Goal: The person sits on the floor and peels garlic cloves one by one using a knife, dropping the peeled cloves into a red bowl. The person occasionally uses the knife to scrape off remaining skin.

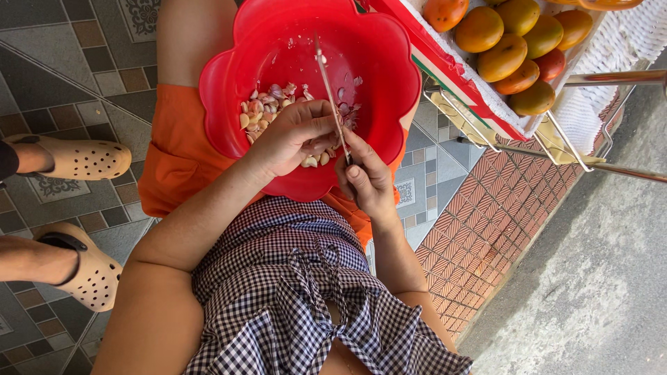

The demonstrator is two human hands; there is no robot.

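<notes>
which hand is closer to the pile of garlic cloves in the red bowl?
Left. The left hand hangs right over the garlic cloves, fingers beside the pile. The right hand sits at the red bowl near rim, gripping the knife, farther away.

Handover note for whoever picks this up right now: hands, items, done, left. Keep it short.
Left hand: over the red flower-shaped bowl, fingers curled around a garlic clove; the clove itself is mostly hidden.
Right hand: grips a knife, blade pointing up across the bowl, edge at the left fingertips.
Bowl rests on the lap, against the orange shorts.
Done: a pile of garlic cloves lies at the bowl's left side, and loose skins lie to the right of the blade.
Left: the clove in hand; which piled cloves are already peeled cannot be told.
Nearby: a tray of orange-red fruit, upper right.
</notes>
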